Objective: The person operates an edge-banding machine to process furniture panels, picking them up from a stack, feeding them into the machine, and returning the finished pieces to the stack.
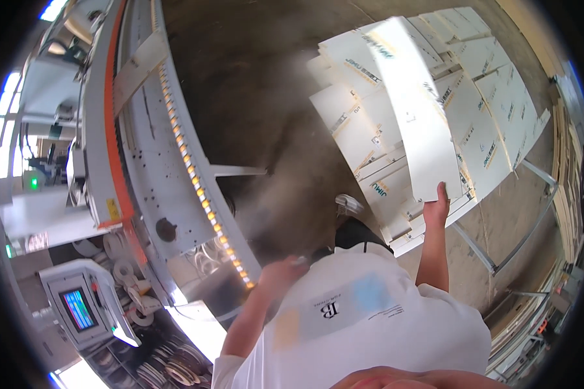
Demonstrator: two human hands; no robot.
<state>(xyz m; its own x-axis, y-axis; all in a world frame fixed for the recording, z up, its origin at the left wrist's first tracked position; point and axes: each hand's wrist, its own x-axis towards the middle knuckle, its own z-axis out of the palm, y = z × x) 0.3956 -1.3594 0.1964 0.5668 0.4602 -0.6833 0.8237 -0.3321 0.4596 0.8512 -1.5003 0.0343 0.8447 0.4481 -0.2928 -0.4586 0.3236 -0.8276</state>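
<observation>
My right hand [437, 209] grips the near end of a long, narrow white panel [416, 117], with the thumb on top of it. The panel reaches away over a pile of white printed boards [499, 97], which are stacked unevenly in several sizes. Whether the panel rests on the pile or is raised above it I cannot tell. My left hand [284, 271] is at my waist, near the end of the machine's roller edge, blurred. Something small and pale shows at its fingertips, too unclear to name.
Along the left runs a long machine with a row of yellow rollers [198, 191] and an orange strip [115, 129]. A white panel [139, 72] lies across it. A control box with a screen [78, 308] and rolls of banding [169, 366] are nearby. Metal bars [493, 262] stand right of the pile.
</observation>
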